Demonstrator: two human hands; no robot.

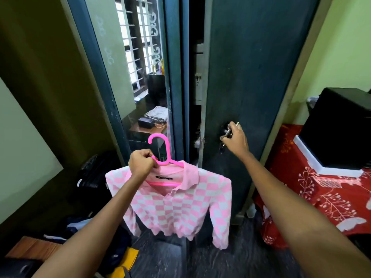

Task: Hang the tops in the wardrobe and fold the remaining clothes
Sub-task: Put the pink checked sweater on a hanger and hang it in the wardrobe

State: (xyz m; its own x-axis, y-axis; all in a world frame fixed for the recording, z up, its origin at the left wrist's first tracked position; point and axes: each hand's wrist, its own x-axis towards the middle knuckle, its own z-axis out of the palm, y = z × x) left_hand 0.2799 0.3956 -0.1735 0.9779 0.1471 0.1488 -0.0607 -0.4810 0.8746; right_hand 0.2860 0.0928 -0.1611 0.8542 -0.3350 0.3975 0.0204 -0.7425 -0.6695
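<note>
We see hanger (160, 155): glossy pink plastic. Top (180, 207): soft knit cloth, matt, pink-white checks. Wardrobe door (251, 77): painted metal, dull teal, slightly scuffed. Handle (225, 133): shiny metal. Mirror (140, 67): smooth glass, we note smudges. Bedspread (321, 197): printed red cloth. Floor (200, 261): polished dark stone, glossy.
</note>
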